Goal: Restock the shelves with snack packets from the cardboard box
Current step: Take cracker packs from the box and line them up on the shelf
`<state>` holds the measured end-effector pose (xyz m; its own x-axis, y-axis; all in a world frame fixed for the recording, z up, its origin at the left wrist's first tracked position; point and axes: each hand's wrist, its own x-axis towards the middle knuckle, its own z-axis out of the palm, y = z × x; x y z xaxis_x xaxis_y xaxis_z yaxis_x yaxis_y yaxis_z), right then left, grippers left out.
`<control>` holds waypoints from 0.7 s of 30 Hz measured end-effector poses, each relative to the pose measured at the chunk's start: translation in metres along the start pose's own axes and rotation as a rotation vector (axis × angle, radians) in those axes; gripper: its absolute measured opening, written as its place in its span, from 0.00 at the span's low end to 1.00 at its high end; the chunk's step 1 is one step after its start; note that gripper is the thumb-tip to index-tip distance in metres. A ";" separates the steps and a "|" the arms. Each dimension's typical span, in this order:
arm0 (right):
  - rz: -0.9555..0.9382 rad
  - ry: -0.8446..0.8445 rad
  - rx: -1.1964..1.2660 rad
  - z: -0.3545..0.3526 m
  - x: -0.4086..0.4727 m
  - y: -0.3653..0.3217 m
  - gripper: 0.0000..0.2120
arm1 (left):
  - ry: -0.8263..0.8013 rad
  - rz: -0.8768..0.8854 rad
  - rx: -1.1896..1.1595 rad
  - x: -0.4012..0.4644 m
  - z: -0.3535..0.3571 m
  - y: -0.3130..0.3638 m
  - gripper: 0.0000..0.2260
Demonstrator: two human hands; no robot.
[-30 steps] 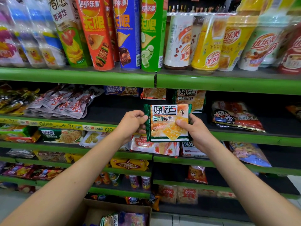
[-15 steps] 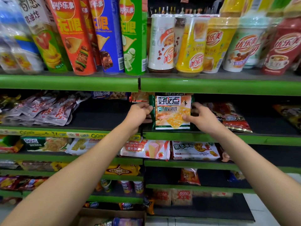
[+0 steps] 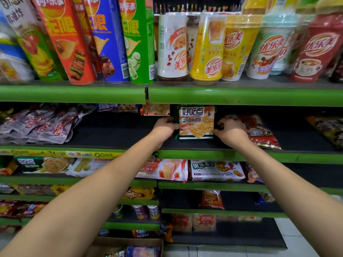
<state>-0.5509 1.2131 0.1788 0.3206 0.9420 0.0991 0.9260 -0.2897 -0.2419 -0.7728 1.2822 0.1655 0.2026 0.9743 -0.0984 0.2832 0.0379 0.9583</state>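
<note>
Left hand point(image 3: 165, 127) & right hand point(image 3: 230, 131) each gripped a side of the biscuit packet point(image 3: 196, 121), upright on the shelf point(image 3: 111, 135) btw. an orange packet point(image 3: 156, 109) behind-left & a red bag point(image 3: 259, 132) right, cardboard box point(image 3: 128, 242) below.

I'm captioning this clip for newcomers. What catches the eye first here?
Two bare arms reach in from below, the left hand and right hand gripping a green cracker packet upright on the second shelf. Above it stands a row of bright chip tubes and milk tea cups. A cardboard box peeks in at the bottom edge.
</note>
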 end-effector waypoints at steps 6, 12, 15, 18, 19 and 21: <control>-0.038 -0.057 -0.163 0.001 -0.001 0.000 0.22 | -0.045 -0.002 0.215 0.001 0.006 -0.008 0.21; -0.020 -0.039 -0.128 0.006 0.006 0.004 0.17 | -0.021 -0.019 0.144 0.004 0.013 -0.007 0.20; -0.031 -0.022 -0.106 0.012 0.009 0.003 0.16 | -0.012 -0.045 0.115 0.006 0.014 -0.009 0.19; -0.030 -0.008 -0.084 0.013 0.005 0.001 0.17 | -0.015 -0.051 0.100 0.006 0.012 -0.009 0.19; -0.036 0.013 -0.044 0.012 0.002 0.001 0.17 | -0.012 -0.054 0.087 0.005 0.011 -0.008 0.19; -0.067 0.110 0.122 0.010 -0.009 0.004 0.15 | 0.006 -0.058 0.035 0.001 0.005 -0.004 0.17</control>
<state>-0.5522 1.2048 0.1670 0.2853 0.9324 0.2220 0.9171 -0.1983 -0.3458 -0.7688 1.2815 0.1602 0.1791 0.9721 -0.1512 0.3264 0.0863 0.9413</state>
